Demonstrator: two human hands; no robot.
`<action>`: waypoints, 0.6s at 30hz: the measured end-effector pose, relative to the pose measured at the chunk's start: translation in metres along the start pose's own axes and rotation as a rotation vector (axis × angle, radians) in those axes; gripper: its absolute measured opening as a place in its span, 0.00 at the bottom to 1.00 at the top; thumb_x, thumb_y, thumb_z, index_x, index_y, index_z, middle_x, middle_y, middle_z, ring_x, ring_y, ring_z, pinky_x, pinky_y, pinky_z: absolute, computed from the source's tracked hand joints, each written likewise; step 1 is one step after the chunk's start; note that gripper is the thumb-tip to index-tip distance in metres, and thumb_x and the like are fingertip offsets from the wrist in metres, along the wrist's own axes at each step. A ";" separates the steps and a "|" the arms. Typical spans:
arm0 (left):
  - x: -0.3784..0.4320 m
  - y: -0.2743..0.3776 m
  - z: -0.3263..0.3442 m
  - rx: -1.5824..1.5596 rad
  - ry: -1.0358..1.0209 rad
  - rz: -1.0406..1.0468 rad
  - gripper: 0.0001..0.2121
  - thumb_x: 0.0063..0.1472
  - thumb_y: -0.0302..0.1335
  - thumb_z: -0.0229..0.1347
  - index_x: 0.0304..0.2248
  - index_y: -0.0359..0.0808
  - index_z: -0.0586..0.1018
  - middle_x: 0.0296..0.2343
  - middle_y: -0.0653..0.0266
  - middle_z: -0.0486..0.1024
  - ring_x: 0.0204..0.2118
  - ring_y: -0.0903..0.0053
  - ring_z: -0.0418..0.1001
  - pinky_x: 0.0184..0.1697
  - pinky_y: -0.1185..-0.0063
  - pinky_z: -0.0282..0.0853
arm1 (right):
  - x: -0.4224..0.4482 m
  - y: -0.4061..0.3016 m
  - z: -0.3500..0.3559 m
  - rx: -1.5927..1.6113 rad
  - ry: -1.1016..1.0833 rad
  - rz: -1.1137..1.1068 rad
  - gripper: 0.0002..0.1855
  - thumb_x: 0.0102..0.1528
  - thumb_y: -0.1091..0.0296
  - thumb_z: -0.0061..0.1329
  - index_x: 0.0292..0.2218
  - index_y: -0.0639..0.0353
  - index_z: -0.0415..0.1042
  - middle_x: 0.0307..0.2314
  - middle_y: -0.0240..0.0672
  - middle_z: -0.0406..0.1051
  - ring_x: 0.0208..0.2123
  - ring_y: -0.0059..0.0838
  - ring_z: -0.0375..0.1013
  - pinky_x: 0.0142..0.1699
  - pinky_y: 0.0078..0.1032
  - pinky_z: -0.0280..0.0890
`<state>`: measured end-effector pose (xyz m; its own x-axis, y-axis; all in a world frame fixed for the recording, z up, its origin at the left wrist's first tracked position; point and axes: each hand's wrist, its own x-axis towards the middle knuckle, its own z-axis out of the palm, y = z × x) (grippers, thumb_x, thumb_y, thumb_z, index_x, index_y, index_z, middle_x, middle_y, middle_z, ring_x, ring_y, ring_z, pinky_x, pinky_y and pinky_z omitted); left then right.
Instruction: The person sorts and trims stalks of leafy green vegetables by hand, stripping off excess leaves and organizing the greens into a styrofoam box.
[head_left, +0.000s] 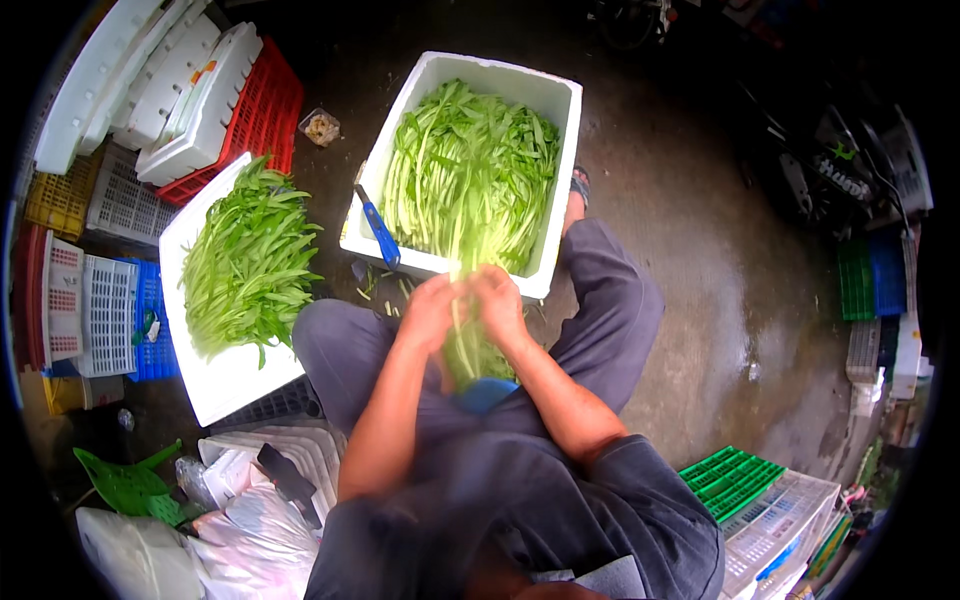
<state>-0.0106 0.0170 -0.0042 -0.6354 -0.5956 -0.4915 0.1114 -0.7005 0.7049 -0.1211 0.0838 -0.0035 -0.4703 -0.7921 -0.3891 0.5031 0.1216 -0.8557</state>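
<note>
My left hand (430, 311) and my right hand (496, 301) meet at the near rim of a white foam box (566, 180). Both grip a bunch of long green vegetable stalks (465, 330), blurred by motion. Its upper part overlaps the leafy greens (442, 165) laid lengthwise in the box. Below my hands the lower stalks hang between my knees, over a blue object (486, 394) that is mostly hidden. A blue-handled knife (381, 229) rests across the box's left rim. To the left, more loose leafy greens (247, 259) lie on a white foam lid or board (247, 390).
White foam boxes (199, 97) and a red plastic crate (274, 112) are stacked at upper left, above blue crates (155, 319). Plastic bags (255, 525) lie at lower left. A green crate (731, 480) is at lower right. A motorcycle (825, 172) stands beyond the wet floor (697, 300).
</note>
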 end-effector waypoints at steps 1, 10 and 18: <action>0.000 -0.001 0.001 -0.002 0.000 -0.007 0.08 0.61 0.25 0.46 0.39 0.34 0.72 0.30 0.65 0.73 0.26 0.81 0.70 0.28 0.79 0.71 | 0.002 0.005 -0.004 -0.001 0.005 0.004 0.16 0.54 0.63 0.46 0.39 0.68 0.66 0.24 0.34 0.68 0.20 0.19 0.66 0.19 0.17 0.62; 0.000 -0.003 0.002 -0.241 -0.037 0.046 0.11 0.63 0.29 0.44 0.44 0.37 0.68 0.33 0.59 0.73 0.28 0.72 0.73 0.33 0.68 0.73 | 0.003 0.015 -0.012 -0.012 0.188 -0.083 0.11 0.56 0.64 0.44 0.36 0.62 0.67 0.22 0.33 0.66 0.21 0.23 0.67 0.19 0.20 0.65; 0.006 -0.012 -0.007 -0.256 0.071 0.110 0.11 0.63 0.28 0.44 0.44 0.37 0.68 0.32 0.59 0.73 0.29 0.72 0.73 0.31 0.73 0.71 | 0.003 0.027 -0.018 -0.369 0.120 -0.285 0.10 0.57 0.67 0.43 0.34 0.65 0.69 0.25 0.31 0.70 0.25 0.21 0.69 0.33 0.21 0.65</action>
<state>-0.0103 0.0190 -0.0186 -0.5547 -0.6932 -0.4602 0.3719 -0.7013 0.6082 -0.1219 0.0952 -0.0341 -0.6434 -0.7527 -0.1397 0.0615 0.1311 -0.9895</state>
